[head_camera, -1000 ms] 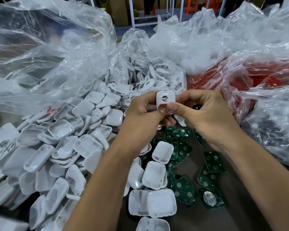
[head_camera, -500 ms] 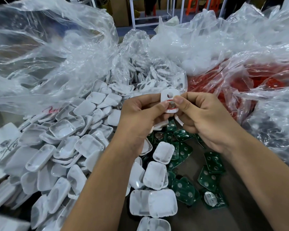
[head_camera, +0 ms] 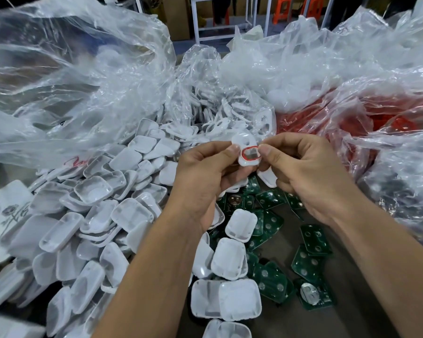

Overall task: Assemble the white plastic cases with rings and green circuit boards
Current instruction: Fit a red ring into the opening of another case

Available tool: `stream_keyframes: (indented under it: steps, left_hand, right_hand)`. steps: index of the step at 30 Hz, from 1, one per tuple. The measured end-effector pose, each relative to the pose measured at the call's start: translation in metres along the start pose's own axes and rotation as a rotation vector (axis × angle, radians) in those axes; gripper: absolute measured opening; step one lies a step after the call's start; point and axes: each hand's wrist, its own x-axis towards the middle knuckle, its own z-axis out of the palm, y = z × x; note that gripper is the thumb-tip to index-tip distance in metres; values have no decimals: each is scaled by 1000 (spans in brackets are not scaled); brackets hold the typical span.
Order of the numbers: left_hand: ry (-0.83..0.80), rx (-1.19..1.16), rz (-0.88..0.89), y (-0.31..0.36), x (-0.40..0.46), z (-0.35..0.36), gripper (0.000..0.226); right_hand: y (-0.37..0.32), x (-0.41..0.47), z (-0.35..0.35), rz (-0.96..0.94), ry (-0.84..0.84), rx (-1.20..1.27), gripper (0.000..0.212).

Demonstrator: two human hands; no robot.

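Observation:
Between my two hands I hold up a small white plastic case with a round hole near its top and a red ring seated around its inner edge. My left hand pinches its left side, thumb on the front. My right hand pinches its right side and also holds another white piece tucked under its fingers. Green circuit boards lie scattered on the table below my hands. A big heap of white case halves fills the left.
Clear plastic bags surround the work area: a large one at the left, one with white parts at the back, one with red rings at the right. Several closed white cases lie near the bottom centre. A metal frame stands behind.
The case has shifted slightly right and tilted, so its inside with the red ring now faces me; my thumbs have spread apart to its two sides.

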Motion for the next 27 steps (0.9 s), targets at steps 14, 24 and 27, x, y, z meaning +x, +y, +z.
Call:
stream_keyframes:
  steps: [14, 24, 27]
  left_hand:
    - [59, 169, 88, -11, 1, 5, 7]
    - [-11, 394, 259, -12, 2, 0, 11]
    - [-18, 335, 210, -10, 2, 1, 11]
  right_hand:
    - [2, -3, 10, -337, 280, -580, 16]
    - [6, 1, 5, -84, 148, -303, 12]
    - [4, 1, 2, -65, 107, -247, 10]
